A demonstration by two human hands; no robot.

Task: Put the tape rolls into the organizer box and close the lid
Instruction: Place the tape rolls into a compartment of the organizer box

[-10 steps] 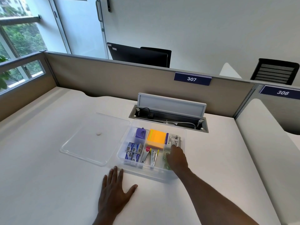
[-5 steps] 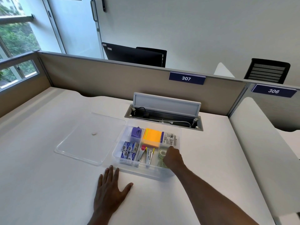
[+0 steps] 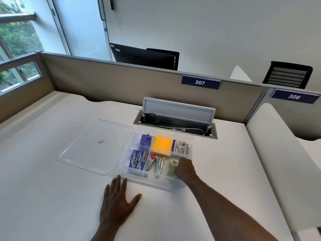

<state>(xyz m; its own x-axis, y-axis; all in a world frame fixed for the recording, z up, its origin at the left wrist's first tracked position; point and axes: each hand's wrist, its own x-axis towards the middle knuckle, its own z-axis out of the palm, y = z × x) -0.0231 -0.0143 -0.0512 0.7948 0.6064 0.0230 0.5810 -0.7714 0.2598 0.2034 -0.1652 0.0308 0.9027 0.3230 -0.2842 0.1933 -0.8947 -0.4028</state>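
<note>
In the head view, the right hand is reaching into the near right compartment of the organizer box, knuckles up and fingers curled down over the tape rolls. Whether the fingertips are pinching a roll or only resting on it cannot be told, because the hand is hiding its own grip. The left hand is lying flat on the worktop, palm down and fingers spread, just in front of the box's near left corner and holding nothing.

The tape rolls are sitting inside the box, at about five o'clock from its centre; at least two clear rolls appear stacked or side by side, half covered by the hand. The lid is lying flat on the worktop at nine o'clock from the box, its edge touching the box's left wall.

As a judgement, the rolls are looking light and rigid, with smooth, slippery outer faces; a pinch through the core hole, or across the outer rim, would hold best. The lid is thin clear plastic, light and likely to flex, so it would be better taken by its far long edge with both hands than by one corner. The box itself is light enough to slide when pressed, so steadying it while the lid is going on seems wise.
</note>
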